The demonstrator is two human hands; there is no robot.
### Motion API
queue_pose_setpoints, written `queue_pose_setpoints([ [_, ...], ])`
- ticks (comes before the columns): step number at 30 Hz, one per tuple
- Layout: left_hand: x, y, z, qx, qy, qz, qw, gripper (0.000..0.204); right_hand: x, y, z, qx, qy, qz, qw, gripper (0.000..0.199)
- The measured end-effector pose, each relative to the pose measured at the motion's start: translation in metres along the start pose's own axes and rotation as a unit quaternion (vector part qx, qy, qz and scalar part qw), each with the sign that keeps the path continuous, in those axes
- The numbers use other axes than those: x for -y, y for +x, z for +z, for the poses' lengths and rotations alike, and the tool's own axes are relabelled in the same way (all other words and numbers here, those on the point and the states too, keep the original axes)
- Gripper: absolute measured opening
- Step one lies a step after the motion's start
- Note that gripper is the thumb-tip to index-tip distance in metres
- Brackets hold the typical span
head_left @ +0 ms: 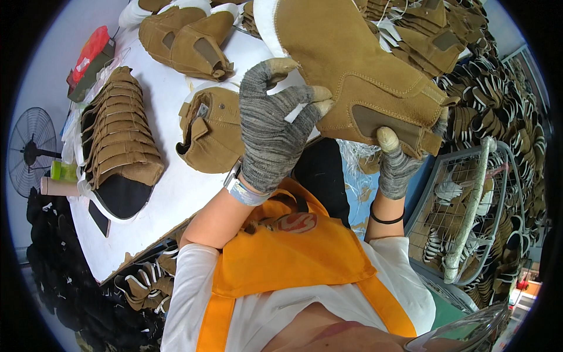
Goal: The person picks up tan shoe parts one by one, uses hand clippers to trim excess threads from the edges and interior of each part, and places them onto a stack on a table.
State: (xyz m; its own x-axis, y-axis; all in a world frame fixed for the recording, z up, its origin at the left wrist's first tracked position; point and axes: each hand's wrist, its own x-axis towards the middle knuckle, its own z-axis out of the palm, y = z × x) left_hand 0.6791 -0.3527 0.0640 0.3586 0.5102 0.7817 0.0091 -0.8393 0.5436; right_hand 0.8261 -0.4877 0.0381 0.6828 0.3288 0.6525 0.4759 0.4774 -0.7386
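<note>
A brown suede ankle boot (pixel 352 64) with a white sole edge and a dark elastic side panel is held up, tilted, in front of me. My right hand (pixel 399 158), in a grey knit glove with bare fingertips, is closed around its ankle opening, thumb on the near side. My left hand (pixel 275 117), gloved alike, is at the boot's side. Its thumb and one finger meet in a pinch against the suede, with another finger bent above. Whatever they pinch is too small to make out. Behind that hand, a brown boot (pixel 211 129) lies on the white table (pixel 176 188).
On the table's left lies a row of nested brown uppers (pixel 123 129); more boots (pixel 185 44) stand behind. A fan (pixel 34 149) is at far left. At right are a wire cart (pixel 463 205) and piles of uppers (pixel 492 111). Black items (pixel 64 264) heap lower left.
</note>
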Motion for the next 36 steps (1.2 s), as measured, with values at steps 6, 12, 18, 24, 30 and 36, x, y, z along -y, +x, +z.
queue_pose_setpoints([
  [6,-0.002,0.004,-0.008,0.025,0.103,0.095,0.990,0.015,-0.006,-0.004,0.006,0.005,-0.016,0.007,1.000,0.087],
  [12,0.001,-0.005,-0.015,-0.010,-0.173,-0.060,0.983,0.016,-0.024,-0.003,0.003,-0.052,0.035,0.092,0.994,0.079],
  [18,0.001,-0.020,-0.012,-0.056,-0.230,-0.109,0.965,0.013,-0.037,-0.007,-0.002,-0.047,0.058,0.139,0.988,0.073],
  [24,0.011,-0.035,-0.005,-0.016,-0.272,-0.275,0.922,0.026,-0.030,0.003,0.011,-0.076,0.178,0.197,0.961,0.069],
  [30,0.017,-0.042,0.001,0.067,-0.320,-0.287,0.900,0.036,-0.028,0.013,0.016,-0.070,0.180,0.223,0.955,0.073],
  [36,0.006,-0.053,0.011,0.082,-0.327,-0.318,0.886,0.046,-0.079,-0.009,-0.002,0.200,-0.521,0.035,0.829,0.072],
])
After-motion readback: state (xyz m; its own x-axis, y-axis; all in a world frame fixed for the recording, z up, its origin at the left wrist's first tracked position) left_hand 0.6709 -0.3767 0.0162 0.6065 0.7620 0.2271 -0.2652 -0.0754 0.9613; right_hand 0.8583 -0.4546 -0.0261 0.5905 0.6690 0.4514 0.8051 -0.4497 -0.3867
